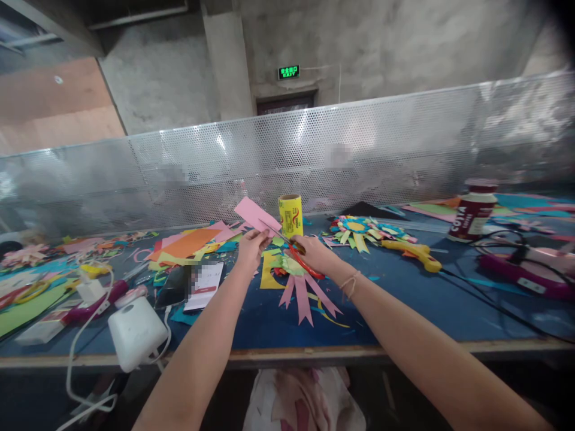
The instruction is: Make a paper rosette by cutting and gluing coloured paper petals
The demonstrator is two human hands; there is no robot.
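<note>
My left hand [254, 245] pinches the lower edge of a pink paper strip [255, 214], which tilts up and to the left above the table. My right hand [317, 254] is closed on red-handled scissors [305, 263]. Their blades reach to the pink paper beside my left fingers; I cannot tell how far apart they are. Below my hands lies a paper rosette with pink notched tails [302, 299], its upper part partly hidden. A piece of yellow paper [268, 275] is beside it. Just behind my hands stands a yellow tape roll [291, 214].
Finished paper rosettes [357, 227] and a yellow glue gun [415, 252] with a black cable lie to the right, near a dark red bottle [473, 212]. Paper scraps, a phone [204, 288] and a white charger-like device [136, 332] are on the left. A perforated metal panel [202, 167] borders the back.
</note>
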